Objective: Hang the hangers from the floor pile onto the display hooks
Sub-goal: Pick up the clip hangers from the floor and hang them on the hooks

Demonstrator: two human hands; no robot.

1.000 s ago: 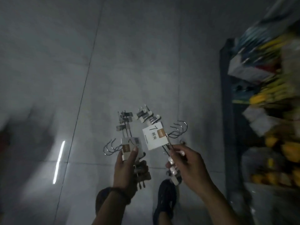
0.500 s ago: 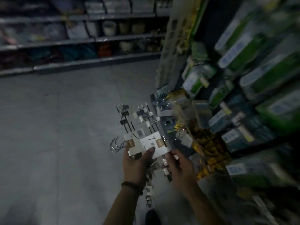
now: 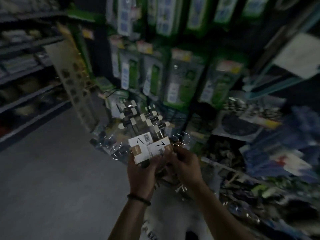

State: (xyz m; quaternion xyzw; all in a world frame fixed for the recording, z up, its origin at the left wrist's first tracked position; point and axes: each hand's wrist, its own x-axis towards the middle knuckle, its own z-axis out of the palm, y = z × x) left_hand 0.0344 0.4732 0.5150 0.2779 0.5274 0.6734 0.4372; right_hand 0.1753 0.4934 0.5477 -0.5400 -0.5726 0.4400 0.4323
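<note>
The view has swung from floor to rack (image 3: 181, 75) at 12 o'clock. Left hand (image 3: 138, 172) grips the hangers (image 3: 141, 151); right hand (image 3: 186, 164) pinches them at 3 o'clock. None hung yet.

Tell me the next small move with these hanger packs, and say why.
Probably draw the right hand away from the left hand, separating the two hanger packs: their white cards overlap, and each hand grips one. The display ahead is too blurred to pick out a free hook yet.
</note>
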